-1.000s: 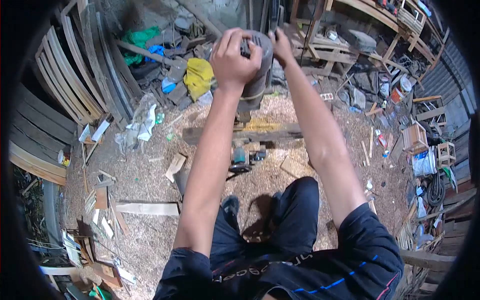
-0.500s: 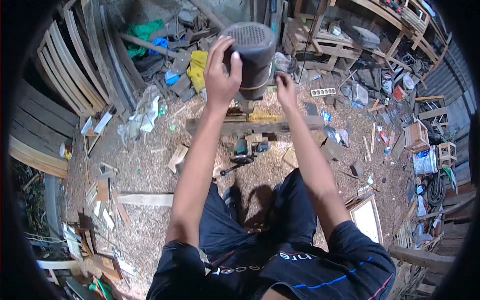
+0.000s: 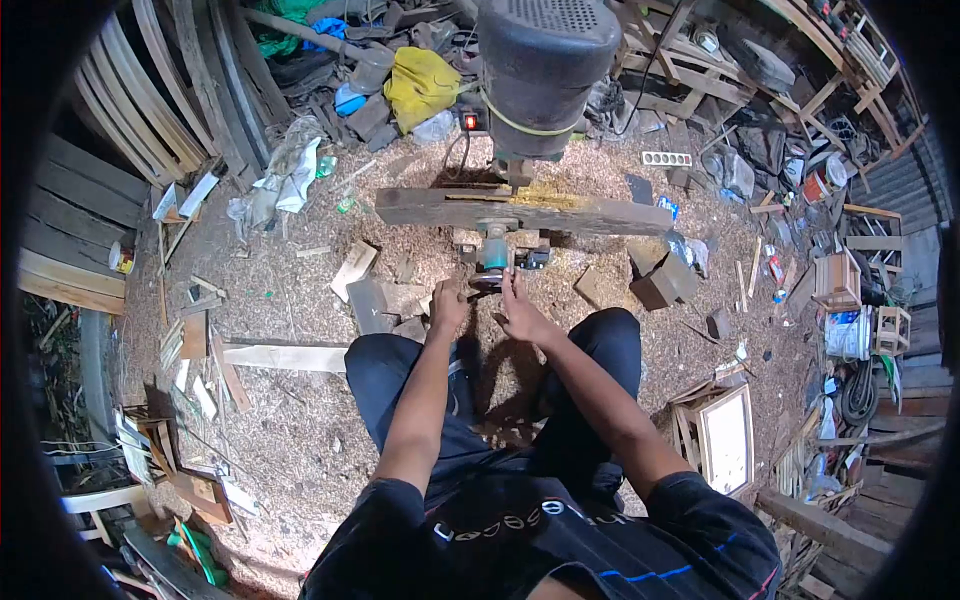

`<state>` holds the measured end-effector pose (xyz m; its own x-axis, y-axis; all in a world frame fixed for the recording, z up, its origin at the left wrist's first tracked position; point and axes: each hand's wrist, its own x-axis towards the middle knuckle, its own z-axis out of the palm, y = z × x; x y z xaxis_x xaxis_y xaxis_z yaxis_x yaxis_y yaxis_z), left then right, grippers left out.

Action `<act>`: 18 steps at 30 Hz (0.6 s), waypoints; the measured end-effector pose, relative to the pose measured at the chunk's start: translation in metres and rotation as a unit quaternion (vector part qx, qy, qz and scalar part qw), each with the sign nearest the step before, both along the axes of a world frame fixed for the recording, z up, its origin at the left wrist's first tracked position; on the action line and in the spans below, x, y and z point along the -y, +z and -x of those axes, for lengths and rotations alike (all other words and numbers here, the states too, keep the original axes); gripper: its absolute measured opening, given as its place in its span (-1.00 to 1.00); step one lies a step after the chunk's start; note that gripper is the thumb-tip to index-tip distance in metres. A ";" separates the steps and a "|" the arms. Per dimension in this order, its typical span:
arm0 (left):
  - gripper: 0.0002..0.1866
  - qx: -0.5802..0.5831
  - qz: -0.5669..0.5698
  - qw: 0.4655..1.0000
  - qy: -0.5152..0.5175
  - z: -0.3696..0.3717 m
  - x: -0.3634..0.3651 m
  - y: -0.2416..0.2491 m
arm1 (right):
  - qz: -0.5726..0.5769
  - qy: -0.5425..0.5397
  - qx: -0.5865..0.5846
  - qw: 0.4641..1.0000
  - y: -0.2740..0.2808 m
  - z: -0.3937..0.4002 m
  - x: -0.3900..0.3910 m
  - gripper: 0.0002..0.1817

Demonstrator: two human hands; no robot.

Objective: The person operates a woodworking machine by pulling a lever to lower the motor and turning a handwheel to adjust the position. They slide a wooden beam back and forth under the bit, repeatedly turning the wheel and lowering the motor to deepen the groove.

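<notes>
My left hand is closed at the left of a small dark handwheel, around its crank handle, which the fingers hide. On the wheel's right side, my right hand has its fingers stretched toward the rim and its thumb apart; they appear to touch the rim. Behind the wheel is a greenish metal machine part. A long wooden beam lies crosswise above it, with yellowish shavings on top. Over the beam stands a dark motor housing with a vented top and a yellow band.
A small red-lit switch is left of the motor. Wood blocks lie near the beam. At left lie a pale board and leaning curved planks. A white-panelled frame stands at right. Shavings cover the floor.
Both hands have come down from the motor housing to the handwheel. My left hand has closed on the crank. The motor appears higher and farther right in view, revealing the red-lit switch.
</notes>
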<state>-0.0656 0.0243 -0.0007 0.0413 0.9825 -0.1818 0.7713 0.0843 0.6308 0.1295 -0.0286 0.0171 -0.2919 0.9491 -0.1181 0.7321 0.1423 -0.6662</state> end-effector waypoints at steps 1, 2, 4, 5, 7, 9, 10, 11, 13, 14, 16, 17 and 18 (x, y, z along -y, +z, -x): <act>-0.51 -0.003 0.025 1.000 0.000 0.003 0.007 -0.005 | 0.003 0.002 0.000 1.000 -0.005 0.001 0.001 0.18; -0.46 -0.003 0.045 0.999 -0.001 0.004 0.006 -0.009 | 0.000 0.003 0.002 1.000 -0.009 -0.001 -0.004 0.18; -0.38 -0.074 0.129 0.988 -0.030 0.010 -0.002 -0.051 | -0.006 0.013 -0.003 1.000 -0.009 -0.004 -0.005 0.19; -0.39 -0.093 0.149 0.984 -0.042 0.012 -0.004 -0.065 | -0.008 0.019 -0.006 1.000 -0.008 -0.005 -0.004 0.20; -0.44 -0.094 0.184 0.977 -0.054 0.017 -0.002 -0.087 | 0.031 0.016 -0.017 0.999 -0.005 -0.006 -0.005 0.21; -0.49 -0.082 0.204 0.974 -0.059 0.015 -0.003 -0.089 | 0.053 0.014 -0.026 0.998 -0.003 -0.006 -0.006 0.22; -0.51 -0.078 0.214 0.972 -0.062 0.014 -0.004 -0.081 | 0.056 0.012 -0.030 0.998 -0.003 -0.006 -0.006 0.22; -0.56 -0.072 0.209 0.974 -0.060 0.010 -0.005 -0.072 | 0.057 0.011 -0.033 0.998 -0.003 -0.007 -0.006 0.23; -0.60 -0.092 0.185 0.976 -0.068 0.008 -0.002 -0.072 | 0.054 0.012 -0.037 0.998 -0.003 -0.006 -0.005 0.24; -0.61 -0.102 0.172 0.977 -0.073 0.007 -0.004 -0.071 | 0.051 0.012 -0.038 0.998 -0.002 -0.007 -0.006 0.24; -0.60 -0.111 0.200 0.971 -0.071 0.002 -0.007 -0.055 | 0.044 0.025 -0.034 0.998 -0.010 -0.010 -0.007 0.25; -0.60 -0.115 0.216 0.967 -0.072 -0.001 -0.007 -0.046 | 0.042 0.031 -0.031 0.998 -0.015 -0.013 -0.006 0.25; -0.60 -0.105 0.208 0.970 -0.072 -0.005 -0.006 -0.044 | 0.053 0.028 -0.045 0.997 -0.011 -0.015 -0.005 0.24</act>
